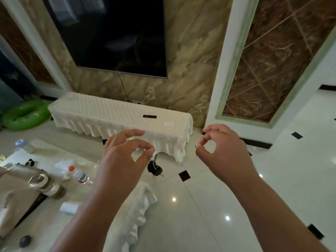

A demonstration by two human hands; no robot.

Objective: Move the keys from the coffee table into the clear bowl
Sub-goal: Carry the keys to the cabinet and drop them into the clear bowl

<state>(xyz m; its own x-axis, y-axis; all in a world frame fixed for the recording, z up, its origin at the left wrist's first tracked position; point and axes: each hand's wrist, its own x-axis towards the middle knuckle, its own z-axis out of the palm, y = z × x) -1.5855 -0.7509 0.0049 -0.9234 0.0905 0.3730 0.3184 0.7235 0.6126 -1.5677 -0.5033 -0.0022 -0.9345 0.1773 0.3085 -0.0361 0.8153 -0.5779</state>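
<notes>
Head view: at the far left a green float [25, 114] lies on the floor [218, 188], at 9 o'clock of the white-covered cabinet [109, 113]. Nearer, the table [49, 151] carries a beige bag [16, 193], tape rolls [49, 186] and a red-capped bottle [80, 176]. At 3 o'clock of the table the left hand [125, 153] is raised. Its grip, thumb and forefinger, is clamped on the keys [154, 169], which hang at 6 o'clock of the fingertips, off the table and above the floor; the other fingers spread loosely. At 3 o'clock of the keys, well apart, the right hand [221, 144] is up at about the same height. Its grip is pinched on a small metal ring [196, 147] at its 9 o'clock edge, a thin piece dangling beneath.
</notes>
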